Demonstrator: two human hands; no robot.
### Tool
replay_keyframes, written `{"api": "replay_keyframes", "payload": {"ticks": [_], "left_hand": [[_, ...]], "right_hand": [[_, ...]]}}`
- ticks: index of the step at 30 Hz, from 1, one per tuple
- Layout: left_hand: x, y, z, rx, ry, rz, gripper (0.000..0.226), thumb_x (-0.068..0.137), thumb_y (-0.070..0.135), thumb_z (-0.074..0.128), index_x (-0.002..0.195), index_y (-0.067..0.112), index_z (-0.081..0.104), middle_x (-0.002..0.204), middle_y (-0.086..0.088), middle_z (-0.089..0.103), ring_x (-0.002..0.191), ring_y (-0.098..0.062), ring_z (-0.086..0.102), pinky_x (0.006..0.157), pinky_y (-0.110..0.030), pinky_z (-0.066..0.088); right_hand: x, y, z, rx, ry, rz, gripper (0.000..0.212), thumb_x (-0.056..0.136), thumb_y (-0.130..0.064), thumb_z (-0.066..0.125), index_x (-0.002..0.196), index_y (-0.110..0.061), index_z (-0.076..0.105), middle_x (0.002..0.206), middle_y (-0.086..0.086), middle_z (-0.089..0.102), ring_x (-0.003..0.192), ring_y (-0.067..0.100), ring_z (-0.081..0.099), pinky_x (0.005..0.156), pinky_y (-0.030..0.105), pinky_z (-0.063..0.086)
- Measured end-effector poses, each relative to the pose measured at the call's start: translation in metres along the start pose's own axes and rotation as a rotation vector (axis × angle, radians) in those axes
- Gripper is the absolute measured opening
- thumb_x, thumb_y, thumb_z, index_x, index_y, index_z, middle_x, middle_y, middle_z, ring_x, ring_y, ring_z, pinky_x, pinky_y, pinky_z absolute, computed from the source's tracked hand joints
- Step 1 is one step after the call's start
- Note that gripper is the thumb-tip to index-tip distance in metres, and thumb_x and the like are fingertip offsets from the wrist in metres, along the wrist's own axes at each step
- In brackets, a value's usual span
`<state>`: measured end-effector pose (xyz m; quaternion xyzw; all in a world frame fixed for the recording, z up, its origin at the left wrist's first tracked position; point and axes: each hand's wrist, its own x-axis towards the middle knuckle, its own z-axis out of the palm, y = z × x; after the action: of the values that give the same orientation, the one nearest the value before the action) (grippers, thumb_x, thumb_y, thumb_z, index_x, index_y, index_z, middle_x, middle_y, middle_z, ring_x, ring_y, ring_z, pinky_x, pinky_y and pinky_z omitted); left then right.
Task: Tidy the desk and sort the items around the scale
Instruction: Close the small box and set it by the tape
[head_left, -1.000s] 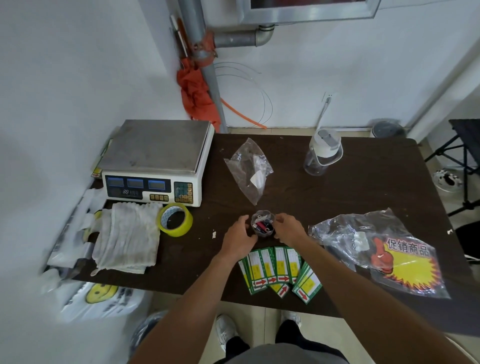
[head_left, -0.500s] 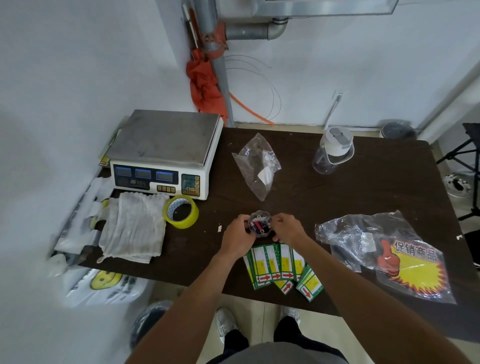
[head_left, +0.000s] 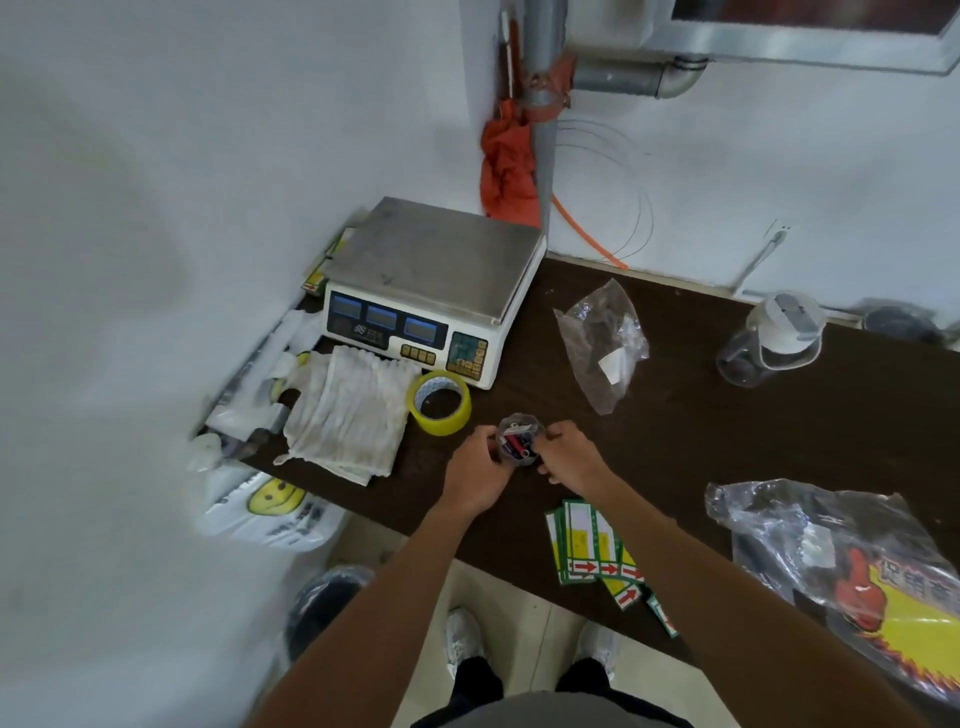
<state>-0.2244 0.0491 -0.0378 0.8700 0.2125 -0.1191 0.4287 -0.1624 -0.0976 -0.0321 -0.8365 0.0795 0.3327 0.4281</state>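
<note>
Both hands, left hand (head_left: 480, 470) and right hand (head_left: 569, 457), still grip closed around the small clear cup (head_left: 517, 439), now carried leftward toward the tape roll (head_left: 440, 402) at the scale's (head_left: 436, 270) five o'clock.

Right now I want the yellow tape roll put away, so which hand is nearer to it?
Left. The left hand is just right of the tape roll; the right hand is farther right, beyond the small bag both hold.

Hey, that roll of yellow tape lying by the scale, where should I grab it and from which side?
Probably from above, fingers pinching the near-right part of the ring. The yellow tape roll lies flat with its open core facing up, so one finger can drop inside and the thumb press the outer wall. The scale sits close behind it and the white cloth crowds its left, leaving the near-right side open.
</note>
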Motion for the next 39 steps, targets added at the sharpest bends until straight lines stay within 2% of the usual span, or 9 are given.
{"api": "replay_keyframes", "payload": {"ticks": [3, 7, 10, 14, 19, 25, 30, 33, 39], "left_hand": [[0.001, -0.005, -0.014, -0.044, -0.019, -0.013, 0.047, 0.085, 0.027, 0.07, 0.129, 0.02, 0.055, 0.124, 0.002, 0.067, 0.114, -0.019, 0.063, 0.099, -0.044, 0.051], [0.005, -0.012, -0.025, -0.052, -0.027, 0.004, 0.053, 0.08, 0.034, 0.069, 0.13, 0.022, 0.053, 0.124, 0.003, 0.067, 0.114, -0.018, 0.064, 0.097, -0.047, 0.052], [0.009, -0.01, -0.031, -0.096, -0.043, -0.001, 0.051, 0.084, 0.028, 0.071, 0.131, 0.023, 0.053, 0.127, 0.003, 0.065, 0.116, -0.018, 0.062, 0.1, -0.046, 0.051], [0.016, -0.014, -0.032, -0.065, -0.127, -0.006, 0.051, 0.082, 0.033, 0.067, 0.131, 0.036, 0.053, 0.126, 0.008, 0.066, 0.117, -0.017, 0.063, 0.102, -0.047, 0.05], [0.018, -0.022, -0.023, -0.082, -0.133, -0.03, 0.06, 0.081, 0.035, 0.067, 0.138, 0.036, 0.047, 0.131, 0.01, 0.064, 0.119, -0.017, 0.062, 0.103, -0.048, 0.049], [0.012, -0.01, -0.025, -0.093, -0.021, -0.144, 0.034, 0.09, 0.026, 0.068, 0.118, 0.016, 0.052, 0.111, -0.002, 0.066, 0.101, -0.02, 0.062, 0.09, -0.04, 0.051], [0.009, -0.003, -0.018, -0.072, -0.049, -0.118, 0.03, 0.088, 0.028, 0.067, 0.114, 0.021, 0.054, 0.116, -0.005, 0.066, 0.106, -0.024, 0.063, 0.095, -0.044, 0.051], [0.005, 0.003, -0.013, -0.006, -0.102, -0.087, 0.038, 0.088, 0.027, 0.065, 0.123, 0.019, 0.055, 0.118, -0.005, 0.065, 0.108, -0.024, 0.062, 0.095, -0.04, 0.051], [0.005, 0.015, 0.0, 0.245, -0.305, -0.014, 0.057, 0.09, 0.034, 0.066, 0.136, 0.011, 0.044, 0.13, -0.011, 0.059, 0.122, -0.03, 0.057, 0.099, -0.038, 0.045]], "right_hand": [[0.01, -0.009, 0.014, 0.007, -0.012, -0.037, 0.056, 0.072, -0.054, 0.06, 0.116, -0.019, 0.058, 0.103, 0.003, 0.068, 0.094, 0.022, 0.067, 0.077, 0.04, 0.055], [0.003, -0.03, 0.023, -0.056, -0.044, -0.108, 0.044, 0.088, -0.046, 0.059, 0.12, -0.016, 0.057, 0.104, -0.001, 0.064, 0.086, 0.011, 0.059, 0.062, 0.026, 0.038], [0.0, -0.042, 0.025, 0.006, -0.064, -0.139, 0.048, 0.093, -0.039, 0.061, 0.134, -0.019, 0.047, 0.115, 0.0, 0.059, 0.097, 0.014, 0.055, 0.073, 0.029, 0.04], [-0.004, -0.051, 0.026, 0.053, -0.104, -0.181, 0.033, 0.095, -0.028, 0.063, 0.125, -0.026, 0.051, 0.104, -0.006, 0.055, 0.1, 0.014, 0.051, 0.087, 0.029, 0.037], [0.006, -0.038, 0.031, 0.036, -0.124, -0.135, 0.061, 0.092, -0.037, 0.064, 0.148, -0.024, 0.041, 0.142, 0.004, 0.053, 0.123, 0.021, 0.052, 0.093, 0.031, 0.037], [0.01, -0.029, 0.018, 0.043, -0.086, -0.074, 0.09, 0.09, -0.047, 0.064, 0.16, -0.016, 0.017, 0.162, 0.005, 0.03, 0.147, 0.024, 0.032, 0.116, 0.038, 0.03], [0.009, -0.027, 0.0, 0.036, -0.004, -0.056, 0.073, 0.092, -0.038, 0.063, 0.153, -0.011, 0.033, 0.151, 0.007, 0.046, 0.136, 0.025, 0.045, 0.102, 0.032, 0.037], [0.007, -0.021, -0.011, -0.062, 0.043, -0.079, 0.034, 0.091, -0.034, 0.059, 0.111, -0.008, 0.067, 0.111, 0.012, 0.07, 0.104, 0.032, 0.065, 0.085, 0.043, 0.049], [-0.015, -0.003, -0.033, -0.263, 0.126, -0.095, 0.024, 0.092, -0.024, 0.052, 0.085, -0.012, 0.071, 0.091, 0.01, 0.071, 0.091, 0.032, 0.067, 0.079, 0.036, 0.05]]}}
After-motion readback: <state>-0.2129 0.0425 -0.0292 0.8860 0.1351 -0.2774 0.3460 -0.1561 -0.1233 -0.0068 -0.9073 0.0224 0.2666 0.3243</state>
